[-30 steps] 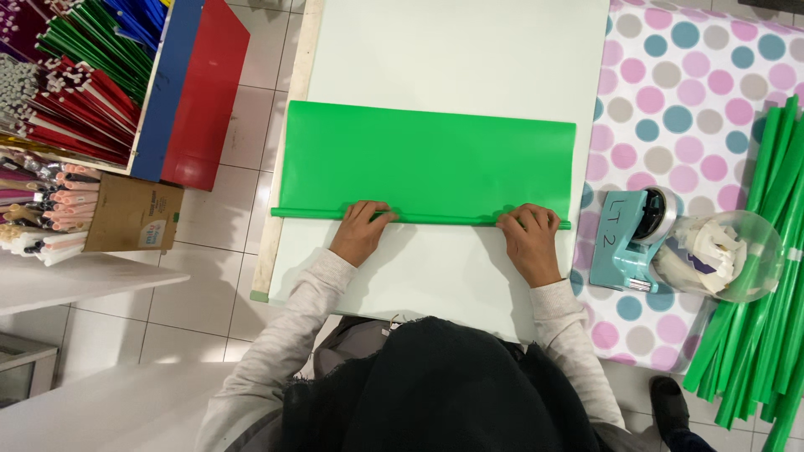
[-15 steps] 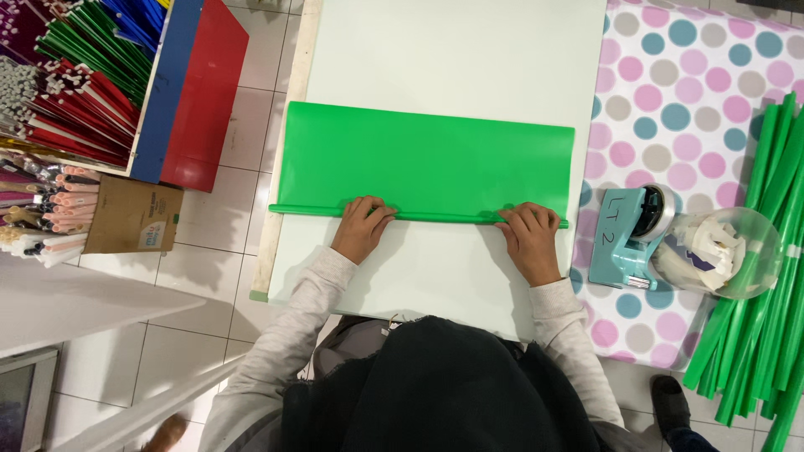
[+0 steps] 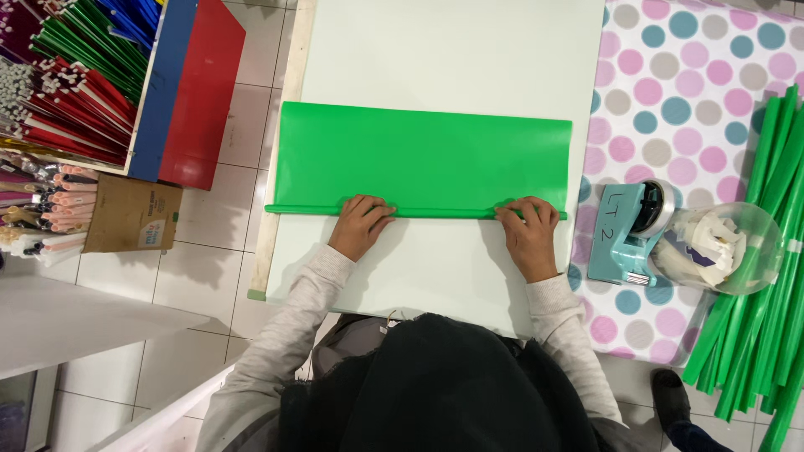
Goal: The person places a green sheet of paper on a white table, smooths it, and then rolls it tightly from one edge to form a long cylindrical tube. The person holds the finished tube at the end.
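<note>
A green sheet of paper (image 3: 427, 155) lies flat on a white board (image 3: 452, 50). Its near edge is rolled into a thin green tube (image 3: 435, 212) that runs left to right. My left hand (image 3: 362, 224) presses on the roll left of its middle, fingers curled over it. My right hand (image 3: 528, 230) presses on the roll near its right end. Both hands rest on top of the tube with the fingertips toward the flat sheet.
A teal tape dispenser (image 3: 628, 234) and a clear bowl of tape bits (image 3: 724, 247) sit on a polka-dot cloth (image 3: 687, 75) to the right. Finished green tubes (image 3: 766, 276) lie at far right. Bins of coloured tubes (image 3: 67, 75) and a cardboard box (image 3: 130, 216) stand at left.
The rolled edge and both hands have shifted slightly away from me over the sheet. The flat part of the sheet looks a little narrower.
</note>
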